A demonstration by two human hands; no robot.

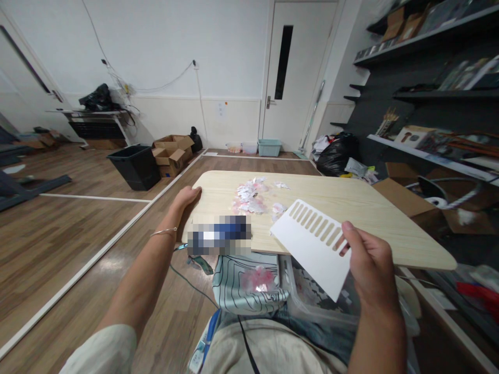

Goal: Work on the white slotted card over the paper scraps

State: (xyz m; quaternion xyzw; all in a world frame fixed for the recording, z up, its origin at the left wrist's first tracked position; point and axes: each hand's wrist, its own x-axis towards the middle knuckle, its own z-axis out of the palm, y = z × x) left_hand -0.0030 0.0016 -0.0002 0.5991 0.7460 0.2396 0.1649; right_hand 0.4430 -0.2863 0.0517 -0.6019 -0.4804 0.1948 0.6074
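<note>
In the head view, a white slotted card (pixel 314 241) is pinched by the right hand (pixel 368 259) at its right edge, the thumb laid over the slots and the other fingers hidden behind the card. The card is held tilted just above the near edge of a pale wooden board (pixel 351 205). The left hand (pixel 187 200) is rested on the board's left edge, fingers curled over the rim and pressed together. Beyond the left fingertips, well apart from the card, a heap of small pink and white paper scraps (pixel 251 200) is seen on the board. A thin bracelet (pixel 163 232) is worn on the left wrist.
</note>
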